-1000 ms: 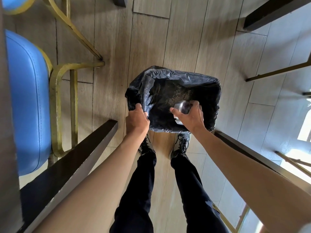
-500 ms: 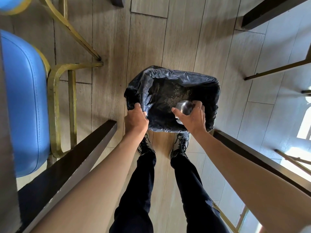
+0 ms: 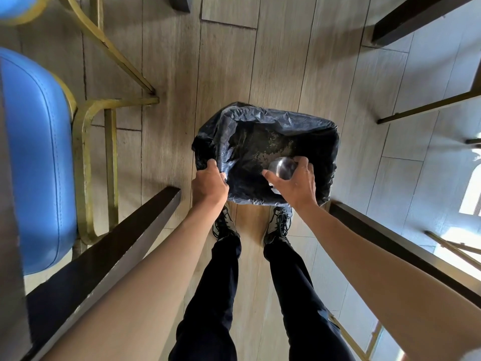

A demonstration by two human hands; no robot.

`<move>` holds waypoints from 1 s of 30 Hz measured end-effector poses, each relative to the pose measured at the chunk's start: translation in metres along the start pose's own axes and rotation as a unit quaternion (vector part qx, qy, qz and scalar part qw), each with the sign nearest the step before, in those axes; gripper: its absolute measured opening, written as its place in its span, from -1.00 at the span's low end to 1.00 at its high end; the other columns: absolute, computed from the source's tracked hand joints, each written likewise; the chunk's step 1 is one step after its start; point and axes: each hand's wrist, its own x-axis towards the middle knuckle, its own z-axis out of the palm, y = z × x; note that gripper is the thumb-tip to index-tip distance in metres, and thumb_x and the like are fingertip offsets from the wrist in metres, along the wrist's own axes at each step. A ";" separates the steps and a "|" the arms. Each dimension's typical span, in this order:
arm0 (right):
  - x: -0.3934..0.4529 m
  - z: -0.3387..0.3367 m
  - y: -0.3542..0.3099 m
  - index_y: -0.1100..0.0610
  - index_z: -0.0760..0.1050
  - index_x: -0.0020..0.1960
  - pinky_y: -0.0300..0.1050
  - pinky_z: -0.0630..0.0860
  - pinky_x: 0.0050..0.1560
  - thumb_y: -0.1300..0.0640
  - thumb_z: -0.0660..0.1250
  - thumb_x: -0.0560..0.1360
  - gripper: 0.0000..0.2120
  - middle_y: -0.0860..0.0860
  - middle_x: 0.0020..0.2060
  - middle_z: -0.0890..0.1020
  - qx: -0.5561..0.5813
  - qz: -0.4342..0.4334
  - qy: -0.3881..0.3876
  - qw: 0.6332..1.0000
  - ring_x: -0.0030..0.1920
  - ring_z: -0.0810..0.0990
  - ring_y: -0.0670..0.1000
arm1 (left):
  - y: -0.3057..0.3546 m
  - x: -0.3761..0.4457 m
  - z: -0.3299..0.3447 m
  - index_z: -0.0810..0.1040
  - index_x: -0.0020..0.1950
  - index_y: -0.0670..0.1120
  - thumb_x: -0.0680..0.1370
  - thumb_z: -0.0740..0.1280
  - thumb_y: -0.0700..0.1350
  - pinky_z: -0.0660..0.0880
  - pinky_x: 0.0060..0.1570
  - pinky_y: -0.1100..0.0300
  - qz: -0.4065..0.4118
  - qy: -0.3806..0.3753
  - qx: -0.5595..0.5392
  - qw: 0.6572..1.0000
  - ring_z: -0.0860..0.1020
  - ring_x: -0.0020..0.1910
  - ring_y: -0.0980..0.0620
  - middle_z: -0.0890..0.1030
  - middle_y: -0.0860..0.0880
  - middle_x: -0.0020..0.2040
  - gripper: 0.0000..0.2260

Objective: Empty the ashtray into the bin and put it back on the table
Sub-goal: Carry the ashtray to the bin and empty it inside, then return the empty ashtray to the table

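The bin liner's near-left rim is gripped by the left hand [image 3: 209, 185], while the ashtray [image 3: 282, 166] is clasped in the right hand [image 3: 296, 182] over the open bin [image 3: 325, 131]. The ashtray is seen as small, round and shiny metal, tipped above speckled dark debris inside the black bag

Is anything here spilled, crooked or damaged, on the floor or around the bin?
Nothing stands out. The ashtray is held in the right hand over the open bin, and the left hand grips the black liner at the near corner. The floor around the bin shows no spilled ash.
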 end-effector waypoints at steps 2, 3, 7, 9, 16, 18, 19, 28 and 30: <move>0.001 -0.004 -0.003 0.19 0.35 0.43 -0.05 0.51 0.22 -0.26 0.60 0.34 -0.12 0.11 0.28 0.50 0.040 0.008 0.012 0.999 0.20 0.51 0.08 | 0.000 -0.001 0.000 0.44 0.17 -0.19 0.65 0.23 -0.15 0.41 -0.18 0.04 0.003 0.001 0.000 1.000 0.61 0.03 -0.24 0.60 -0.22 0.02 -0.85; 0.002 -0.006 -0.003 0.17 0.37 0.42 -0.08 0.50 0.19 -0.28 0.59 0.35 -0.15 0.08 0.25 0.52 0.062 0.016 0.019 0.998 0.18 0.52 0.07 | 0.000 -0.001 0.000 0.44 0.18 -0.20 0.65 0.23 -0.15 0.40 -0.18 0.05 0.005 0.001 0.000 1.000 0.61 0.03 -0.23 0.60 -0.23 0.03 -0.84; 0.005 -0.017 -0.003 0.08 0.49 0.32 0.03 0.59 0.18 -0.27 0.51 0.39 -0.35 0.02 0.11 0.64 0.209 0.093 0.008 0.973 0.14 0.63 0.09 | -0.001 -0.001 0.000 0.44 0.16 -0.19 0.66 0.24 -0.14 0.42 -0.18 0.05 0.005 0.000 -0.010 1.000 0.61 0.00 -0.22 0.53 -0.17 -0.09 -0.85; 0.004 -0.027 -0.003 0.04 0.57 0.27 0.04 0.61 0.10 -0.17 0.45 0.48 -0.55 0.04 0.09 0.67 0.371 0.172 -0.069 0.910 0.12 0.66 0.12 | -0.002 -0.001 0.001 0.45 0.13 -0.19 0.66 0.24 -0.12 0.47 -0.15 0.01 0.006 -0.002 -0.011 1.000 0.61 -0.02 -0.23 0.54 -0.16 -0.11 -0.85; -0.008 -0.054 0.007 0.06 0.59 0.24 0.29 0.55 0.35 -0.15 0.38 0.54 -0.61 0.15 0.27 0.61 0.615 0.236 -0.160 0.735 0.28 0.61 0.23 | -0.007 -0.009 -0.003 0.50 0.24 -0.15 0.64 0.27 -0.02 0.55 -0.06 -0.05 0.005 0.007 0.015 1.000 0.63 0.04 -0.23 0.65 -0.20 0.06 -0.75; -0.013 -0.060 0.009 0.06 0.57 0.33 0.28 0.60 0.28 -0.16 0.37 0.55 -0.55 0.15 0.28 0.62 0.633 0.235 -0.170 0.718 0.30 0.61 0.24 | -0.009 -0.016 -0.006 0.51 0.26 -0.15 0.63 0.29 -0.01 0.56 -0.03 -0.05 0.008 0.010 0.011 1.000 0.64 0.06 -0.22 0.66 -0.20 0.09 -0.72; -0.016 -0.064 0.010 0.07 0.55 0.39 0.28 0.63 0.24 -0.17 0.37 0.55 -0.51 0.15 0.28 0.63 0.640 0.233 -0.173 0.712 0.31 0.61 0.24 | -0.009 -0.021 -0.008 0.51 0.26 -0.15 0.63 0.30 -0.01 0.55 -0.01 -0.05 0.008 0.009 0.010 1.000 0.63 0.08 -0.22 0.66 -0.20 0.11 -0.71; -0.101 -0.132 -0.010 0.07 0.56 0.32 0.36 0.58 0.27 -0.20 0.34 0.61 -0.57 0.20 0.26 0.64 0.642 0.230 -0.187 0.707 0.25 0.66 0.28 | 0.010 -0.107 -0.052 0.55 0.15 -0.10 0.59 0.34 -0.03 0.58 0.00 0.04 0.023 -0.008 -0.031 0.999 0.64 0.02 -0.09 0.68 -0.07 0.08 -0.80; -0.134 -0.157 -0.018 0.06 0.56 0.33 0.39 0.52 0.36 -0.23 0.34 0.61 -0.55 0.20 0.31 0.62 0.619 0.233 -0.186 0.726 0.28 0.64 0.28 | 0.022 -0.146 -0.072 0.57 0.16 -0.10 0.60 0.32 -0.04 0.57 0.05 0.08 0.040 -0.027 -0.040 0.998 0.64 0.06 -0.08 0.68 -0.06 0.10 -0.80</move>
